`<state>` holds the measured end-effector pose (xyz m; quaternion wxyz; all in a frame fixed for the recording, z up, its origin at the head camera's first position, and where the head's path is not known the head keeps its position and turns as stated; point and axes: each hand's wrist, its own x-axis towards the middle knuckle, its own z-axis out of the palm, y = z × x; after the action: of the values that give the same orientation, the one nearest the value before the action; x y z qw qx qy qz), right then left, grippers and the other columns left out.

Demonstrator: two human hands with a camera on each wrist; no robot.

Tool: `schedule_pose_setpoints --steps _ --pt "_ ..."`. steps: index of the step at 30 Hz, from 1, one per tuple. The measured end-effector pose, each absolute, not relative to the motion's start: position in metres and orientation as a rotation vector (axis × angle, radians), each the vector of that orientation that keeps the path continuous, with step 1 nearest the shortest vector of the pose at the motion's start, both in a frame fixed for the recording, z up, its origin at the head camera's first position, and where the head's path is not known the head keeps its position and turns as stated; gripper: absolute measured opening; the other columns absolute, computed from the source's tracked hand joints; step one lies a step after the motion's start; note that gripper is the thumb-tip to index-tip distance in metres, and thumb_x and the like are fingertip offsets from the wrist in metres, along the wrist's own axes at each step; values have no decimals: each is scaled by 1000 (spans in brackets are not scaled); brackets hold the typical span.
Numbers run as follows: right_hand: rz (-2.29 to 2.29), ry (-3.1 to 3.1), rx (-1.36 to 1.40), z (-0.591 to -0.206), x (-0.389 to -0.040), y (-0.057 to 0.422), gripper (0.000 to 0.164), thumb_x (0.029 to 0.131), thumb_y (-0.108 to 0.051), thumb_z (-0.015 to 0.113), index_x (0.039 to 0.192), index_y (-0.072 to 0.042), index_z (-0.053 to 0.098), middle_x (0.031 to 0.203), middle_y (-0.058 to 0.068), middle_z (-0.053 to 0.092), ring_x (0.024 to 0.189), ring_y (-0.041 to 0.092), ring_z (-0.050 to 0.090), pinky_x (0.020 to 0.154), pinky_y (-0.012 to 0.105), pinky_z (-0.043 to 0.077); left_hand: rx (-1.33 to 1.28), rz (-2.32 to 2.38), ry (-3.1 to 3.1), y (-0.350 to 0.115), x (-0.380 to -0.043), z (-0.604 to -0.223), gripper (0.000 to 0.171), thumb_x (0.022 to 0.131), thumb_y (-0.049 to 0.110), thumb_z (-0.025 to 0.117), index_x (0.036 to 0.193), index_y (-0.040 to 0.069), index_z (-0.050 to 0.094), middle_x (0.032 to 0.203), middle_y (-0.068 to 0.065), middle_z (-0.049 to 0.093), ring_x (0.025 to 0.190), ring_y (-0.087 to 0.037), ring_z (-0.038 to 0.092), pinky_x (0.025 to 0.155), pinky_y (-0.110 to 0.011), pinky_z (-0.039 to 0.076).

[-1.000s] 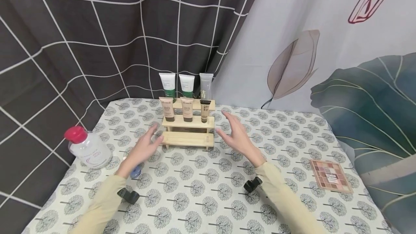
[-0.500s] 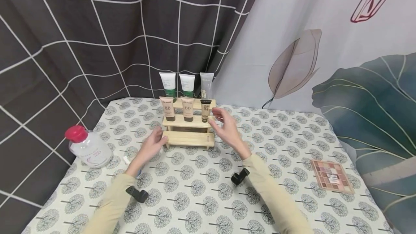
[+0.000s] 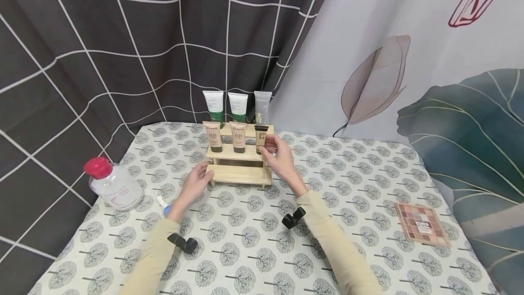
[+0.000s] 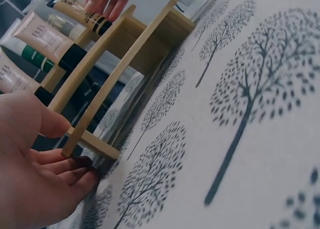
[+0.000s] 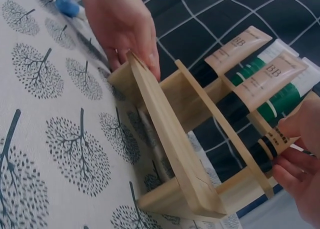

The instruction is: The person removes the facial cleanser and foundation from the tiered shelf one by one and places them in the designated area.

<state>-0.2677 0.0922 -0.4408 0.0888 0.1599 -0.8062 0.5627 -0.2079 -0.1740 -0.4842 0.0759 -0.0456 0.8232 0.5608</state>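
Observation:
A three-step wooden display rack (image 3: 237,175) stands at the back of the table. My left hand (image 3: 194,184) holds the left end of its lowest step, thumb above and fingers below in the left wrist view. At the right end of the middle step, my right hand (image 3: 280,156) pinches a small tan tube (image 3: 261,135) with black ends between thumb and fingers. Two pink BB cream tubes (image 3: 238,134) stand left of it on that step. Behind, on the top step, are two white-and-green tubes (image 3: 214,106) and a grey tube (image 3: 262,104).
A clear bottle with a red cap (image 3: 116,185) stands at the left. Partly behind my left forearm lies a small blue-and-white item (image 3: 164,206). An eyeshadow palette (image 3: 422,224) lies at the right. Curtains (image 3: 135,35) hang behind the table.
My right hand has moved left from beside the rack and taken hold of the small tan tube. My left hand has moved right onto the end of the lowest step.

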Motion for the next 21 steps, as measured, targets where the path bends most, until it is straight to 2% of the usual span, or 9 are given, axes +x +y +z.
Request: schedule_pose_setpoints --steps 8,14,21 --pt "1716 -2402 375 -445 -267 84 37 94 -3 68 129 4 56 124 24 66 116 35 67 101 33 58 -214 1795 2431 -170 -208 -491 55 106 19 48 155 2 31 161 -27 33 149 -41 34 123 -47 35" --pt "1733 -2364 357 -448 -267 83 36 94 -3 68 127 4 57 123 25 66 114 36 69 99 33 59 -266 1834 2395 -168 -208 -493 54 106 22 49 155 5 32 162 -24 33 150 -38 35 124 -45 34" --pt "1721 -2332 375 -451 -269 81 35 93 -3 69 126 4 59 122 25 67 114 36 69 99 32 59 -265 1881 2379 -169 -210 -493 53 106 20 50 153 2 34 161 -26 33 149 -40 35 123 -46 35"
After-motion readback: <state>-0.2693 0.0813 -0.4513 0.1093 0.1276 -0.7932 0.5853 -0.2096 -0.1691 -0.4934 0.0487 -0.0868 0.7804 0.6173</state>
